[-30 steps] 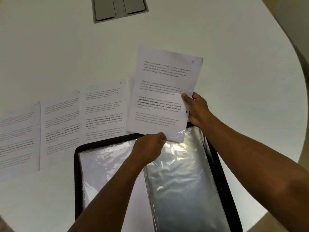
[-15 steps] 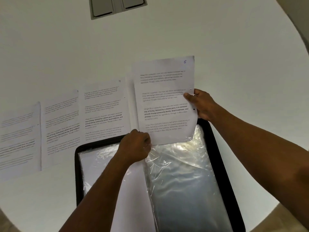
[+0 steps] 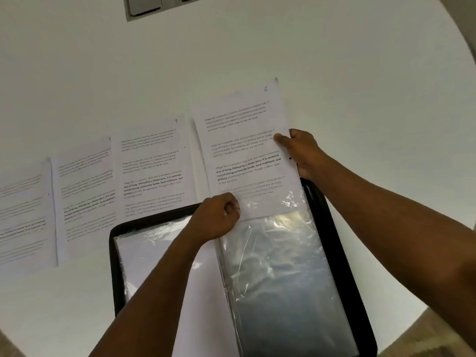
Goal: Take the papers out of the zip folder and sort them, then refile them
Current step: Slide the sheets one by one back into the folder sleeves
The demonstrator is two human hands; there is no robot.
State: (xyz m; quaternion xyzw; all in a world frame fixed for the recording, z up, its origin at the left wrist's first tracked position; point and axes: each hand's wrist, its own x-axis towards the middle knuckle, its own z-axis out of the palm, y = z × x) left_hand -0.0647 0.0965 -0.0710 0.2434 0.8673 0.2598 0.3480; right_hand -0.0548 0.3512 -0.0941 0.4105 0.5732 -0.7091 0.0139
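The black zip folder (image 3: 342, 253) lies open on the white table, its clear plastic sleeves (image 3: 278, 274) showing. A printed sheet marked 6 (image 3: 244, 150) has its lower edge inside the top of the right sleeve. My right hand (image 3: 300, 150) pinches the sheet's right edge, thumb on the text. My left hand (image 3: 219, 217) grips the sleeve's top left corner next to the sheet's bottom. Three more printed sheets lie in a row to the left: one marked 9 (image 3: 152, 166), a second (image 3: 86, 197) and a third (image 3: 23, 215) at the frame's edge.
A grey cable hatch (image 3: 164, 6) is set in the table at the far side. The table's curved edge (image 3: 463, 73) runs down the right, with floor showing at the lower corners.
The sheet marked 6 has come down and leftward, turning more upright, and its lower edge has gone into the right sleeve. My left hand shifted left to the sleeve's corner.
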